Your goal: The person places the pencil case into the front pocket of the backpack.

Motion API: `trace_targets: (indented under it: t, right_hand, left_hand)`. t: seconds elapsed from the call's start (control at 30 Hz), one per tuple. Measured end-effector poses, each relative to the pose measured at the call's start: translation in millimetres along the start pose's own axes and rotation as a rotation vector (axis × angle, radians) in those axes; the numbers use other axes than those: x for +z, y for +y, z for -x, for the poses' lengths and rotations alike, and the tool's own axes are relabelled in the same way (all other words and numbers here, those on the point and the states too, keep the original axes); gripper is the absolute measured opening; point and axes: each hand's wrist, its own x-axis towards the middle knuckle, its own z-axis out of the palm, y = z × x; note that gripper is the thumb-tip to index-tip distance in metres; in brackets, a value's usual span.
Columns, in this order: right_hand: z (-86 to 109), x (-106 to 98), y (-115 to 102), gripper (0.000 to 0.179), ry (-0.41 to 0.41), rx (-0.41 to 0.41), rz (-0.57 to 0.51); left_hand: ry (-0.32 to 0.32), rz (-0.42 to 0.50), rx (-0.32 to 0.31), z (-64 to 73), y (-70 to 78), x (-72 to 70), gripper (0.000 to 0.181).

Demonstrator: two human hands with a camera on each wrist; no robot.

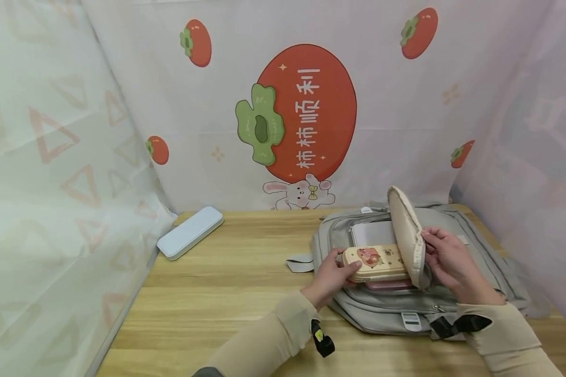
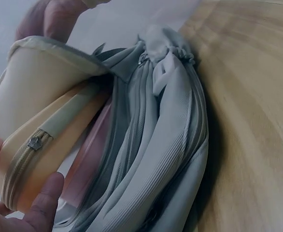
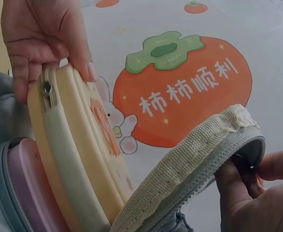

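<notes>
My left hand (image 1: 332,276) grips the near-left end of a yellow zippered pencil case (image 1: 374,263) with a cartoon print, thumb on top and fingers at its end. The case's far end sits inside the unzipped pocket of a grey backpack (image 1: 358,314) lying flat. My right hand (image 1: 453,262) pinches the edge of the pocket's cream-lined flap (image 1: 405,235) and holds it raised. Under the yellow case, a pink case (image 3: 33,179) shows inside the pocket in the right wrist view. Behind it lies a flat whitish-grey item (image 1: 371,233), also in the pocket.
A light blue oblong case (image 1: 191,233) lies at the table's back left. The wooden table (image 1: 217,293) meets a persimmon-printed cloth (image 1: 226,104) at the back, with more cloth at both sides. One grey strap (image 1: 300,263) sticks out left of the backpack.
</notes>
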Motion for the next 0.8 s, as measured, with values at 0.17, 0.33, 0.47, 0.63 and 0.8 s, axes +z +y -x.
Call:
trace_targets:
  t: [0.17,0.33,0.47,0.63,0.8]
  right_hand:
    - [0.2,-2.8,1.6,0.022,-0.018,-0.004,-0.033]
    - [-0.2,-6.4,1.1,0.022,-0.031,-0.026,-0.051]
    - [-0.5,-6.3,0.6,0.021,-0.033,-0.023,-0.030]
    - [-1.0,-4.9,0.9,0.023,-0.027,-0.013,-0.026]
    - [-1.1,-5.4,1.0,0.022,-0.034,-0.011,-0.028]
  left_hand:
    - [-0.048,0.016,-0.013,-0.9,-1.9,4.6,0.057]
    - [-0.075,-0.031,-0.037,-4.9,-0.7,6.5,0.055]
    - [-0.080,-0.055,-0.069,-10.4,1.0,10.9,0.053]
    - [-0.075,-0.068,-0.083,-16.0,2.9,19.2,0.053]
    - [-0.048,-0.071,-0.086,-20.6,2.7,27.6,0.049]
